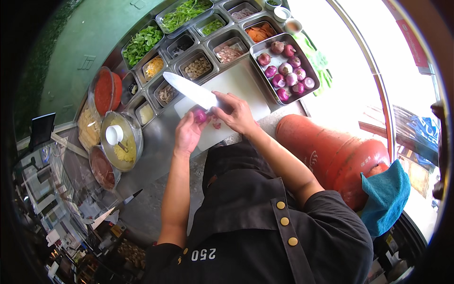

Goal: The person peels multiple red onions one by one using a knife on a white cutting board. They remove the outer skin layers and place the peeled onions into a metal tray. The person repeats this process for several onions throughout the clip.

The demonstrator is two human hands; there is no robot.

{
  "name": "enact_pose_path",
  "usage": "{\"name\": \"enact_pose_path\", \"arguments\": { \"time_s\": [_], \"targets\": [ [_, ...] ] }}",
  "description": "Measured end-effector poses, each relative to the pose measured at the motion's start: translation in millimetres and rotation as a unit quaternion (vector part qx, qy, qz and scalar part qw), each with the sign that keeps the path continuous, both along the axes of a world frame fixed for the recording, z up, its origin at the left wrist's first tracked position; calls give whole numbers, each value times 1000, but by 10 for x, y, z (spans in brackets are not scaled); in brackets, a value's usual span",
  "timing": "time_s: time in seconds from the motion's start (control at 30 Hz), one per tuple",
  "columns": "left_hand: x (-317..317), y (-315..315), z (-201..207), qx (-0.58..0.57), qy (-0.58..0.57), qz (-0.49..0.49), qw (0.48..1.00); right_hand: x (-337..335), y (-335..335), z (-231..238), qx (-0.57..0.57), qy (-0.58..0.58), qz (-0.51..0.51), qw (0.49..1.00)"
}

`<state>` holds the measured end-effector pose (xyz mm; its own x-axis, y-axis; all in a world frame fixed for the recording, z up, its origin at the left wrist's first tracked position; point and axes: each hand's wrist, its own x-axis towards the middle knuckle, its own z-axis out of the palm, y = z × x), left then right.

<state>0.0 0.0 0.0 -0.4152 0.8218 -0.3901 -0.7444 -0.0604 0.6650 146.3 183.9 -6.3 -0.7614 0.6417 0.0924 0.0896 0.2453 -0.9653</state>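
My left hand (pixel 187 134) is closed round a red onion (pixel 199 115), held just above the near part of a white cutting board (pixel 253 92). In my right hand (pixel 235 113) is a large kitchen knife (pixel 191 93). Its broad blade points away to the far left, and my fingers cover the handle. The heel of the blade is close to the onion; whether it touches the skin I cannot tell. A small piece of purple onion skin (pixel 216 125) lies on the board below my hands. To the right of the board, a metal tray (pixel 302 97) holds several whole red onions (pixel 285 69).
Metal pans of chopped food (pixel 197 67) and greens (pixel 142 45) line the far side. Bowls with red sauce (pixel 105 93) and yellow mash (pixel 124 152) stand left. A red gas cylinder (pixel 331 151) with a blue cloth (pixel 387 199) is at my right. Another knife (pixel 132 196) lies at lower left.
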Motion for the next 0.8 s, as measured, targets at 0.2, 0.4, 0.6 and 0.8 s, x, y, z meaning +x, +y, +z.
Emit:
{"name": "enact_pose_path", "arguments": {
  "time_s": [0.2, 0.4, 0.6, 0.8],
  "targets": [
    [7, 98, -20, 18, -2, 14, 1000, -35, 54, 48, 20, 3, 13, 1000],
    [80, 177, 19, -7, 28, 51, 998, -16, 1, 83, 3, -3, 18, 1000],
    [109, 203, -70, 2, 55, 60, 997, -3, -54, 76, 5, -9, 21, 1000],
    [126, 160, -154, 18, 74, 49, 996, -7, -26, 39, -39, -21, 8, 999]
  ]
}}
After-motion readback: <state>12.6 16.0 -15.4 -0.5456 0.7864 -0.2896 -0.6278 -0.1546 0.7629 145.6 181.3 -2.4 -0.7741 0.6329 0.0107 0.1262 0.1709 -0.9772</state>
